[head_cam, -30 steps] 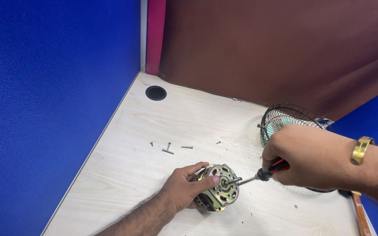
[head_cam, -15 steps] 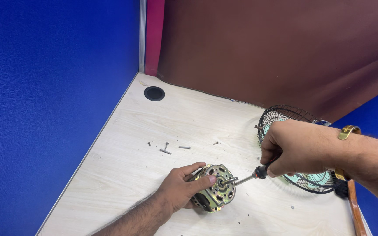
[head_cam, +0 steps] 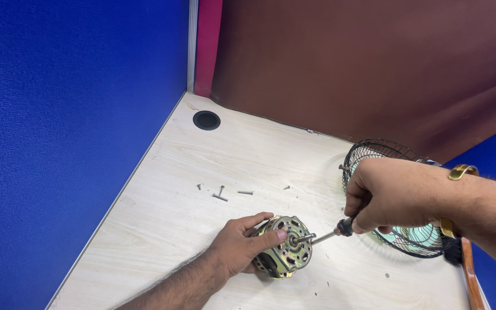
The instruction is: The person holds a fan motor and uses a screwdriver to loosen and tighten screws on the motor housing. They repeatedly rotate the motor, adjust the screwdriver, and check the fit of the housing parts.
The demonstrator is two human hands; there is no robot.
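Two bare hands are working on a pale wooden bench (head_cam: 162,229) set between blue partition walls. Far left and back, a round black cable hole (head_cam: 206,120) is sitting in the benchtop, and nearer, a few loose screws (head_cam: 220,194) are lying well apart from the work. The left hand (head_cam: 239,250) is clamping its grip around a small metal fan motor (head_cam: 287,254), which is lying on its side on the bench, shaft pointing right. The right hand (head_cam: 394,195) is closing its grip on the dark handle of a screwdriver (head_cam: 331,233), whose tip is meeting the motor's face just beside the shaft. Behind that hand a wire fan guard (head_cam: 377,150) is resting over pale green blades.

As a judgement, the step is going best with the blade staying square in the screw head, pressing inward while turning, and the left hand bracing the motor against rolling.
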